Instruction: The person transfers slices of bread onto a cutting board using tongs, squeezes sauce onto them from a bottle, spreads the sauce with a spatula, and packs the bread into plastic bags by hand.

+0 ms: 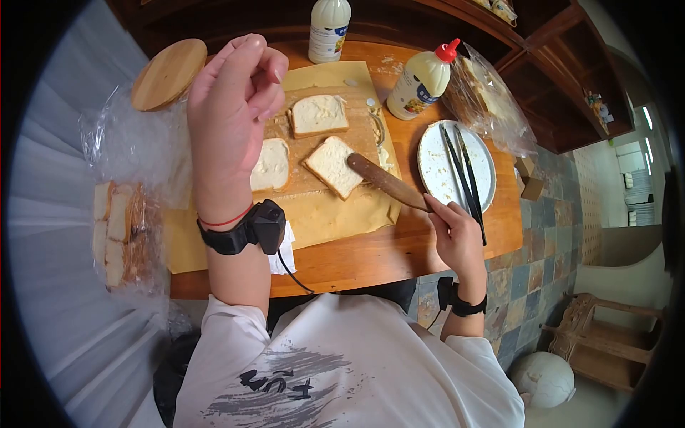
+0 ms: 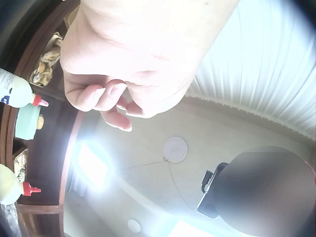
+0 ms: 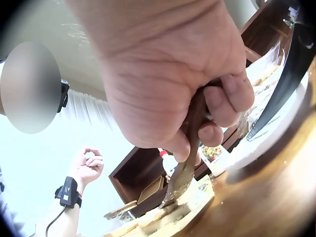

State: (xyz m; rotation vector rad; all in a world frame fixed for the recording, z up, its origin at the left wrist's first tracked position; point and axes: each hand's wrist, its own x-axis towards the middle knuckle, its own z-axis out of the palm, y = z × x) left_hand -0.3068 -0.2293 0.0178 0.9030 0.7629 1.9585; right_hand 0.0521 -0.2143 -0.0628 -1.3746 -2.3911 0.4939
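Observation:
My right hand (image 1: 458, 239) grips the handle of a wooden spreader (image 1: 389, 184). Its broad rounded end overlaps the corner of a bread slice (image 1: 334, 165) turned like a diamond, coated with a pale spread. In the right wrist view, the fingers curl round the spreader (image 3: 185, 173) and the blade has crumbs or spread on it. Two more coated slices lie close by: one bread slice (image 1: 319, 114) behind, another bread slice (image 1: 270, 165) to the left, partly hidden by my raised left arm. My left hand (image 1: 232, 107) is held up above the board, fingers loosely curled, with nothing in them.
The wooden board (image 1: 303, 187) lies on yellow paper (image 1: 342, 232). A white plate (image 1: 435, 167) with black tongs (image 1: 467, 178) stands right. Behind are a red-capped squeeze bottle (image 1: 417, 85), a second bottle (image 1: 328, 36) and bagged bread (image 1: 485, 93). Wrapped bread (image 1: 118, 228) sits left.

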